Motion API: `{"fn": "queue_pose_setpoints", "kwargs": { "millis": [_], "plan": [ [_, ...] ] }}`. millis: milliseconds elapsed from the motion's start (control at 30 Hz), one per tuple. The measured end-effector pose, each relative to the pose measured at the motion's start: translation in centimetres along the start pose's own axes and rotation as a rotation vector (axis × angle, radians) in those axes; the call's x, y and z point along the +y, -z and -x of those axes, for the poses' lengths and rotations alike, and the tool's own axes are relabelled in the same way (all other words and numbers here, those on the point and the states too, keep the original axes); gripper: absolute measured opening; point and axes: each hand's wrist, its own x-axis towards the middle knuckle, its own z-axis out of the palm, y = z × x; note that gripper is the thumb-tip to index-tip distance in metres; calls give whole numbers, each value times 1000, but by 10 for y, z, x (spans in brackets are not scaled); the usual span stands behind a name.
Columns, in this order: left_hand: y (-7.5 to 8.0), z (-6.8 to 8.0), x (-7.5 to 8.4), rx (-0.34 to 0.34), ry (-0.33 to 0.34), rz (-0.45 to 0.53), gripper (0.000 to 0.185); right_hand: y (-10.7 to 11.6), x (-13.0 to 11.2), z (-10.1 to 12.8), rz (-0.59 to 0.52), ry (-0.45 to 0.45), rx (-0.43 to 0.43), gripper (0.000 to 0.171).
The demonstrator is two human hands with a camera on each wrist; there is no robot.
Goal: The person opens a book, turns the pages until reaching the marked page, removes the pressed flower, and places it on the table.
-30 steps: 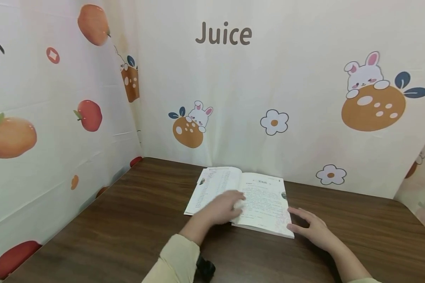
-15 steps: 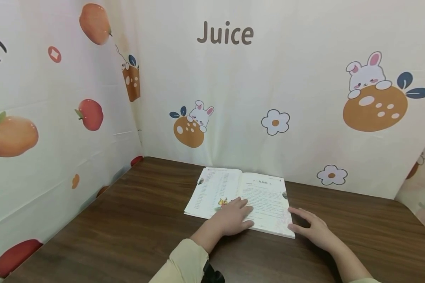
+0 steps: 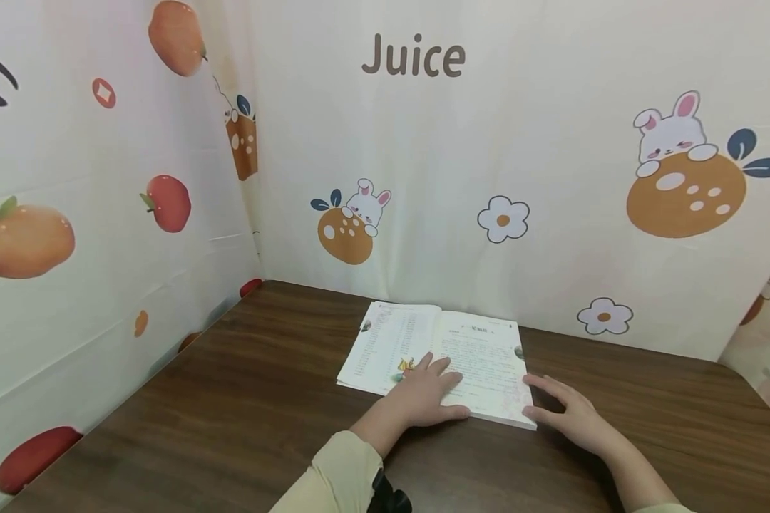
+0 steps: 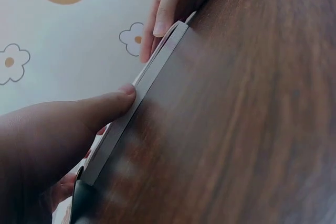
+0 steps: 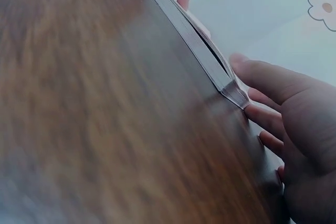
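Our left hand [image 3: 426, 395] has slid nearer across the open book [image 3: 481, 356]; fingers flat on pages, right hand [image 3: 567, 417] flat at corner, pressing may crease them

- A dark brown wooden table [image 3: 244, 399] with a streaked grain carries everything; printed cloth screens close in its far edge and left edge.
- An open white paperback book [image 3: 481, 356] with printed pages lies flat on the surface, near the far edge and about midway between the left and right sides.
- The book's near edge [image 4: 152, 85] rests directly on the wood, its stacked pages showing as a pale band.
- The book's near right corner [image 5: 233, 90] sits on the surface with the top pages slightly lifted apart there.
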Motion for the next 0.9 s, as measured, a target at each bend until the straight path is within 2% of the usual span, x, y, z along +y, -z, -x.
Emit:
{"fn": "queue_pose_setpoints", "kwargs": {
  "millis": [200,433,900],
  "plan": [
    [0,-2,0,24,-1,-10,66,4,0,0,9,45,1,61],
    [-2,-4,1,42,27,8,65,5,1,-1,-5,91,13,61],
    [3,-1,-6,-6,-9,36,63,2,2,0,-28,98,14,58]
  ]
}}
